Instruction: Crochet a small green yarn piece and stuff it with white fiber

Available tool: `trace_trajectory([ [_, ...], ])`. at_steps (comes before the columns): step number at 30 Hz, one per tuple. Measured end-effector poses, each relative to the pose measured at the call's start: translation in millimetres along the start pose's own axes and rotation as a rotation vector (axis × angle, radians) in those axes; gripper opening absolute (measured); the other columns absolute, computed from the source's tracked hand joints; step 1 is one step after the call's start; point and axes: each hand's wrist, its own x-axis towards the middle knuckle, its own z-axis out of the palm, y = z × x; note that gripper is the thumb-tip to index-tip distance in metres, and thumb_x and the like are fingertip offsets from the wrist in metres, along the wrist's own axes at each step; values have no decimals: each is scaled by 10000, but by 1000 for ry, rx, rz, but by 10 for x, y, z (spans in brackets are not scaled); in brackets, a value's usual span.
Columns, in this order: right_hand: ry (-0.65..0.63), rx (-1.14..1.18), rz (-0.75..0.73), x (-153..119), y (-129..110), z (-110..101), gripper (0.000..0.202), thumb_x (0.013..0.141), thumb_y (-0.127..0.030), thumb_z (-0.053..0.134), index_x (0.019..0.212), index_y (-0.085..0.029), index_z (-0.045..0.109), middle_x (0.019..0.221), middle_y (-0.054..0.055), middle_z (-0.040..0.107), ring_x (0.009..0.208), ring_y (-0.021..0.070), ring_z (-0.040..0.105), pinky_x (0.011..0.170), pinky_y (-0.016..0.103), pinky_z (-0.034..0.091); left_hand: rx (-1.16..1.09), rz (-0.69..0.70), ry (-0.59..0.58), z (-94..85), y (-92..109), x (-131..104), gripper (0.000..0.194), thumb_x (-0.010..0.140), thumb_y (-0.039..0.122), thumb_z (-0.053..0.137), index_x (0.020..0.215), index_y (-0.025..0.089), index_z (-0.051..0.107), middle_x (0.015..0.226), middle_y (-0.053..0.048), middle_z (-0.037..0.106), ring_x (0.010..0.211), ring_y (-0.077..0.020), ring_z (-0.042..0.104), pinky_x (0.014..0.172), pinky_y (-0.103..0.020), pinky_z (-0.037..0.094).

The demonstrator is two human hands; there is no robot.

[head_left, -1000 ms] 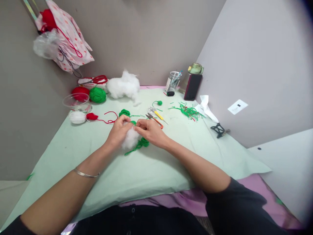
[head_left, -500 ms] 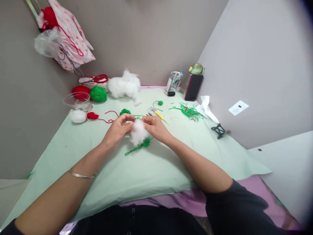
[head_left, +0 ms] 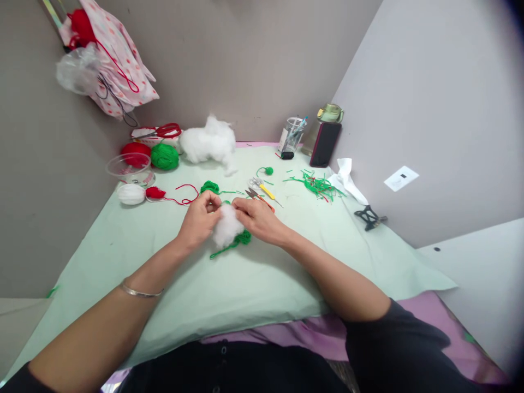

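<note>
Between my hands is a small tuft of white stuffing [head_left: 227, 225], with a bit of green crochet [head_left: 226, 202] at its upper edge. My left hand [head_left: 201, 218] pinches at the tuft's left side, fingertips pressed together. From the right, my right hand [head_left: 258, 218] has its fingers closed on the tuft's upper right. Just below, a green yarn piece with a looped tail [head_left: 244, 238] lies on the cloth, partly hidden by the stuffing. Orange-handled snips [head_left: 262, 201] and a yellow-handled hook [head_left: 267, 191] lie beyond my right hand.
On the pale green cloth [head_left: 262, 295] are a large heap of stuffing [head_left: 208, 142], a green yarn ball [head_left: 164, 157], a white ball [head_left: 131, 194], green scraps [head_left: 317, 186], a jar of pens [head_left: 292, 136], a phone [head_left: 325, 144] and a black stand [head_left: 369, 218].
Both hands and the tuft have shifted slightly left and down. The orange snips show more, and my right hand's fingers lie flatter over the tuft.
</note>
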Motion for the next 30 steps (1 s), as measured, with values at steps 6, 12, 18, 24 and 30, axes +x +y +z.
trace_trajectory([
  [6,11,178,-2,21,13,35,337,957,-461,520,721,-221,488,639,-66,380,614,110,337,609,282,247,16,150,98,51,15,-73,269,656,170,740,796,243,522,776,42,538,679,-140,501,579,-262,380],
  [12,154,251,80,66,45,31,337,858,-466,632,666,-215,516,578,-87,334,575,92,268,569,283,195,-82,144,-21,50,59,-105,218,795,287,734,872,236,537,1043,-29,650,907,-183,627,706,-281,480],
  [18,202,177,104,53,56,16,251,826,-333,602,650,-226,459,578,-83,345,584,96,293,580,279,217,-126,71,-130,1,64,-61,243,819,371,773,913,211,617,917,-11,626,832,-166,601,726,-286,488],
  [24,40,143,19,22,13,-44,169,911,-327,522,781,-219,529,621,-74,414,604,114,357,618,277,270,-131,62,-70,-10,-9,15,281,717,311,810,810,214,563,848,10,595,751,-147,558,667,-273,457],
  [30,-5,99,-31,-17,-65,59,132,930,-235,486,825,-210,562,671,-61,481,637,118,409,670,283,301,-138,97,88,52,-82,10,276,712,195,730,839,241,490,910,13,605,773,-144,555,667,-263,431],
])
